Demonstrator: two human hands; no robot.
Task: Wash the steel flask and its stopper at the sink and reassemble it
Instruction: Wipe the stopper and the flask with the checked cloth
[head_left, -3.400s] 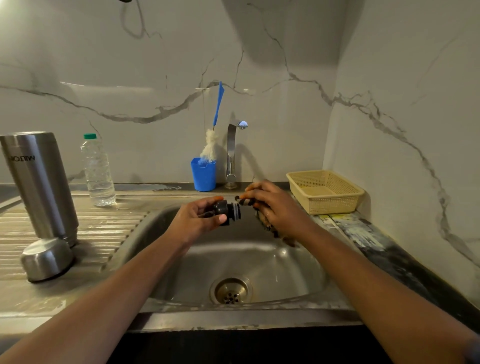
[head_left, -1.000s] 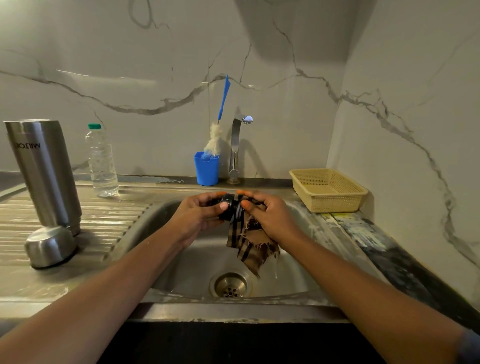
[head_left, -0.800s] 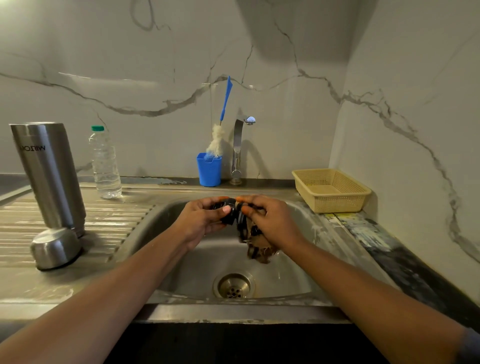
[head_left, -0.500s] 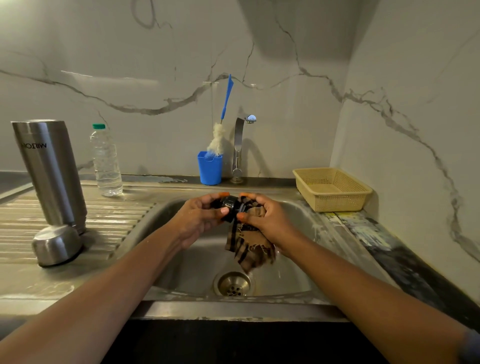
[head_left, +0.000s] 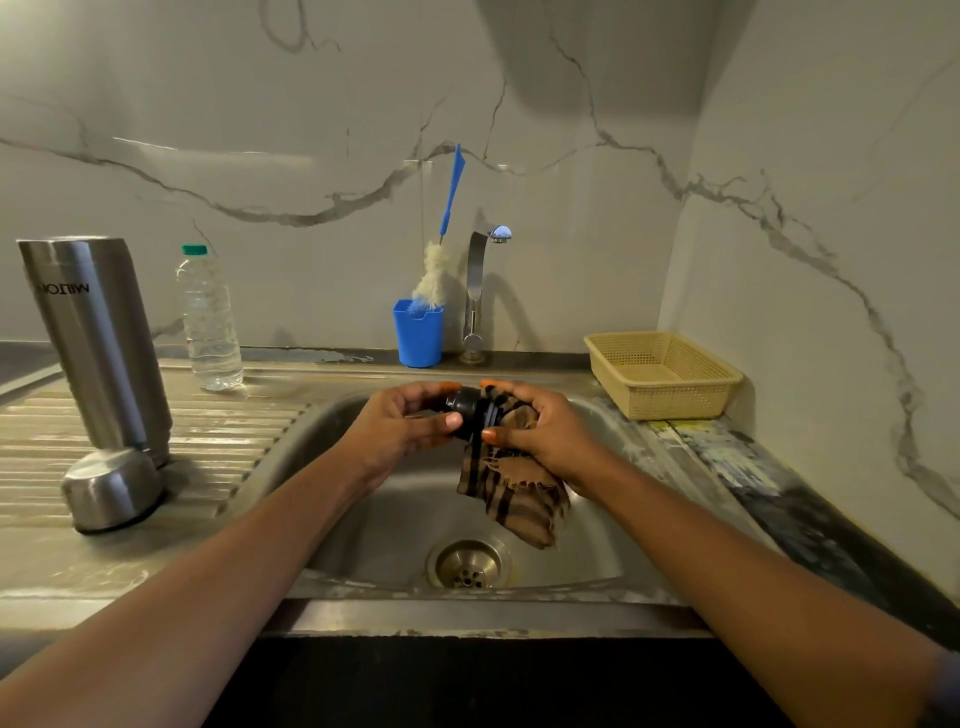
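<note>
Left hand (head_left: 400, 423) fingers curled round black stopper (head_left: 466, 410) above sink (head_left: 597, 561); right hand (head_left: 540, 431) presses striped brown cloth (head_left: 511, 493) against stopper's other end, fingers curled on it, cloth tail hanging. Steel flask (head_left: 98, 338) inverted on draining board, cap (head_left: 111, 491) beside.

Both forearms are bare, with no watch or rings. Nails on the left hand (head_left: 400, 426) and right hand (head_left: 540, 431) carry orange colouring, seen nearest the grip. Far behind the grip, a grey-blue sleeve (head_left: 949, 680) edges the right arm.
</note>
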